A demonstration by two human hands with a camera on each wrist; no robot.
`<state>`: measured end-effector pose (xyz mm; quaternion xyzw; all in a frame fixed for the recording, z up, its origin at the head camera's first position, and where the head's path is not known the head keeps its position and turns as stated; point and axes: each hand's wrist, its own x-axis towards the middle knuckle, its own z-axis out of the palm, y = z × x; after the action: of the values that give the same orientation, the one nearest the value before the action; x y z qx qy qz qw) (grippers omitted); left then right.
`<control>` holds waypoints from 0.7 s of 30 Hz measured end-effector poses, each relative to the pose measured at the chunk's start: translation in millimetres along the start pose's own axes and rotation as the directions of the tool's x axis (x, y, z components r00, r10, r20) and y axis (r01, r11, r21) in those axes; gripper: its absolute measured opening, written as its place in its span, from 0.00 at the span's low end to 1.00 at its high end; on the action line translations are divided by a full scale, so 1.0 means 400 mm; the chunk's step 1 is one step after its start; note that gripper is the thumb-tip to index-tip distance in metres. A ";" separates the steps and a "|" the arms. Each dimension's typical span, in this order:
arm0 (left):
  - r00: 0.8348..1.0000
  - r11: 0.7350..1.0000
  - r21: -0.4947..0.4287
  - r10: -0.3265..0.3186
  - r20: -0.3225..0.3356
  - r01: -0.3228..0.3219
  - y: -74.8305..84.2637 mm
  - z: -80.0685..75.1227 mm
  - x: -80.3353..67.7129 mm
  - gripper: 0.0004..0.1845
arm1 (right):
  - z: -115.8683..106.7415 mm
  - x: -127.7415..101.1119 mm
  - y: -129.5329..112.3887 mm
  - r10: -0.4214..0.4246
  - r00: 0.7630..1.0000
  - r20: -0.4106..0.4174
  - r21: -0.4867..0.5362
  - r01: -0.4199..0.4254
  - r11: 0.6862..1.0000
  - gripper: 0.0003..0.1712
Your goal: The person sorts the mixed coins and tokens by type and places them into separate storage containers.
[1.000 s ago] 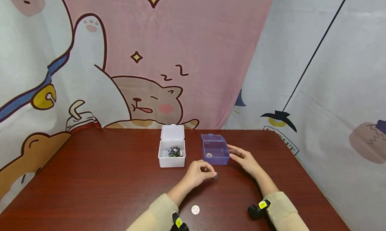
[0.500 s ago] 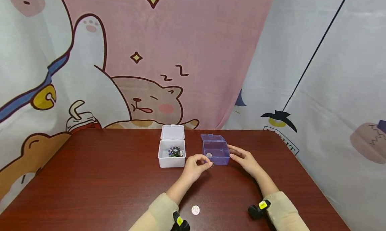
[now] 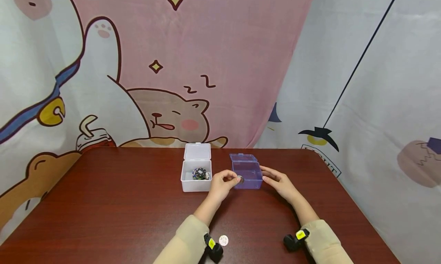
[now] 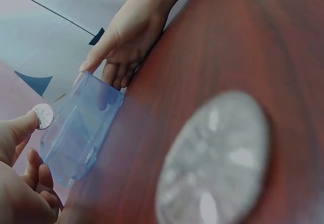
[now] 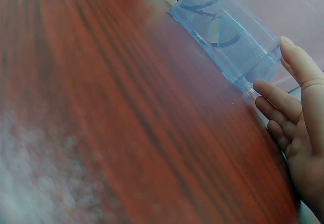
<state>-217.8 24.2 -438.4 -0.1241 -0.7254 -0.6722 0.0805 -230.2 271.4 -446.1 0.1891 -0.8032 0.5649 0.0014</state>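
Note:
My left hand (image 3: 220,184) pinches a silver coin (image 4: 44,116) between thumb and fingertips, at the front left rim of a see-through blue box (image 3: 253,183). The box stands with its lid (image 3: 243,158) tipped back. A small shiny piece (image 4: 91,155) shows low through the plastic in the left wrist view. My right hand (image 3: 280,183) rests against the right side of the box, its fingers loosely extended and thumb at a corner. Another silver coin (image 3: 223,240) lies flat on the table near my left wrist, large and blurred in the left wrist view.
A white box (image 3: 196,185) with its lid up stands left of the blue one, holding several chips, a black patterned chip (image 3: 199,173) on top. Both boxes stand toward the back of the dark red wooden table (image 3: 120,202). A printed curtain (image 3: 241,65) hangs behind it.
My left hand has moved forward and slightly left, carrying the coin from over the table to the blue box's front rim. My right hand and both boxes have stayed put.

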 end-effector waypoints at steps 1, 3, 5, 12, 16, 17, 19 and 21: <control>1.000 1.000 0.003 -0.008 -0.009 0.008 -0.011 0.004 0.007 0.05 | 0.000 0.000 0.001 -0.001 1.000 0.000 0.000 0.001 1.000 0.27; 0.999 1.000 0.005 -0.017 -0.027 0.017 -0.020 0.010 0.018 0.05 | 0.000 0.000 0.002 -0.003 1.000 0.000 -0.001 0.003 1.000 0.27; 0.999 1.000 -0.009 -0.025 -0.044 0.024 -0.022 0.014 0.025 0.05 | -0.001 0.000 0.002 -0.005 1.000 -0.001 0.000 0.005 1.000 0.27; 0.994 0.997 -0.027 -0.077 -0.083 0.075 -0.015 0.025 0.046 0.05 | -0.001 -0.002 0.003 -0.020 1.000 -0.005 0.008 0.020 1.000 0.26; 0.991 0.997 -0.027 -0.077 -0.111 0.074 -0.015 0.029 0.058 0.05 | 0.001 -0.003 -0.001 -0.016 1.000 -0.008 -0.001 0.016 1.000 0.26; 0.990 0.997 -0.029 -0.076 -0.119 0.073 -0.015 0.030 0.061 0.05 | 0.001 -0.003 -0.002 -0.013 1.000 -0.009 -0.003 0.013 1.000 0.26; 0.989 0.997 -0.027 -0.071 -0.132 0.067 -0.015 0.031 0.067 0.05 | 0.002 -0.003 -0.004 -0.007 1.000 -0.011 -0.011 0.007 1.000 0.26; 0.987 0.997 -0.020 -0.073 -0.145 0.071 -0.016 0.034 0.074 0.05 | 0.003 -0.003 -0.006 0.000 1.000 -0.013 -0.020 0.000 1.000 0.26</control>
<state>-247.1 39.2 -437.3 -0.0490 -0.7164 -0.6875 0.1081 -228.2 269.8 -444.8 0.1855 -0.8089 0.5578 0.0084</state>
